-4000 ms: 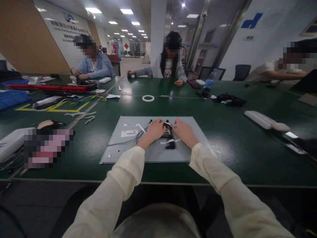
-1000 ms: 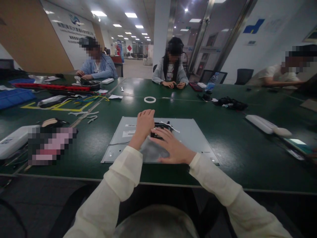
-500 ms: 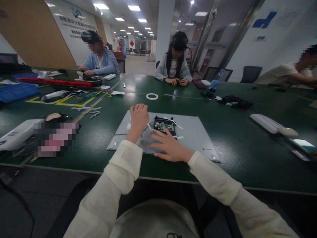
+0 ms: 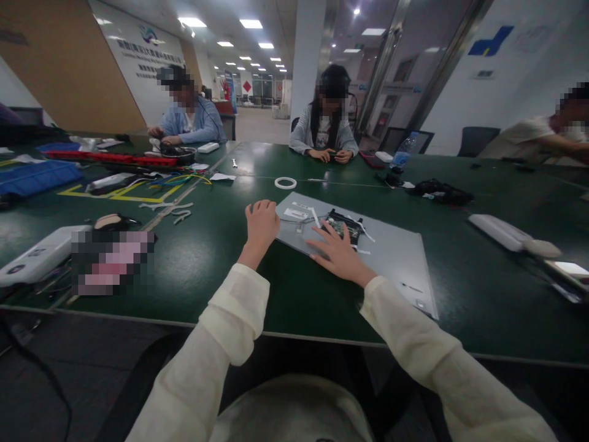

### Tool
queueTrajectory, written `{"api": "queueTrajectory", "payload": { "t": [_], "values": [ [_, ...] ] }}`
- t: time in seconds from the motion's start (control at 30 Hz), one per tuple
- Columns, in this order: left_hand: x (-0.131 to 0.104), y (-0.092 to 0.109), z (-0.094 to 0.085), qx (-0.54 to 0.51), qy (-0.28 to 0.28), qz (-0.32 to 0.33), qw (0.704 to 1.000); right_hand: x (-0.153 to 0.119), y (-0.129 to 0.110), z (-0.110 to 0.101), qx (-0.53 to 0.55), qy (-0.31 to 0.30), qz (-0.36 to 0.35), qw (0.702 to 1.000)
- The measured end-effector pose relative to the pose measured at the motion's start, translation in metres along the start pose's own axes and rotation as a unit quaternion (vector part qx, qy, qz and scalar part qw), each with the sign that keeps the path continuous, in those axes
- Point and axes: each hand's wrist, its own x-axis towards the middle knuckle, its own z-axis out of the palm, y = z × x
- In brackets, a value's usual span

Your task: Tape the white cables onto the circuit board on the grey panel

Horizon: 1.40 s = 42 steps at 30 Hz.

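Observation:
A flat grey metal panel [image 4: 396,255] lies turned at an angle on the green table, with a black-framed circuit board [image 4: 345,227] and white tape strips on top. My left hand [image 4: 262,227] is at the panel's left corner, its fingers curled and their tips hidden; whether they grip the edge I cannot tell. With fingers spread, my right hand [image 4: 340,252] rests over the panel's near edge, fingertips by the circuit board. A thin grey cable and a white label [image 4: 296,213] are on the panel between my hands.
A white tape roll [image 4: 285,183] lies beyond the panel. To the left are white plastic strips [image 4: 179,215], a white device [image 4: 43,252] and a blue tray [image 4: 39,178]. At right lies another white device [image 4: 497,232]. Two people sit across the table, another at far right.
The panel has turned clockwise and shifted right with the circuit board. My right hand has moved right and slightly away from me; my left hand stays nearly in place, now at the panel's corner.

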Motion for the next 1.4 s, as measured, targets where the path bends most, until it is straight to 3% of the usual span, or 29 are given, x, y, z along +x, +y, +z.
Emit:
{"api": "queueTrajectory", "payload": {
  "t": [0.27, 0.47, 0.67, 1.07, 1.4],
  "values": [
    [-0.002, 0.000, 0.002, -0.010, -0.022, 0.013, 1.000, 0.004, 0.039, 0.012, -0.063, 0.024, 0.128, 0.989],
    [-0.002, 0.001, 0.005, -0.009, -0.031, 0.020, 0.999, 0.001, 0.084, 0.024, -0.145, 0.034, 0.255, 0.955],
    [-0.003, 0.002, 0.007, -0.018, -0.043, 0.034, 0.998, -0.018, 0.123, 0.029, -0.159, 0.053, 0.345, 0.923],
    [-0.005, 0.003, 0.010, -0.035, -0.065, 0.048, 0.996, -0.047, 0.165, 0.027, -0.144, 0.050, 0.413, 0.898],
    [-0.007, 0.003, 0.014, -0.034, -0.086, 0.049, 0.994, -0.053, 0.172, 0.025, -0.141, 0.056, 0.426, 0.892]
  ]
}}
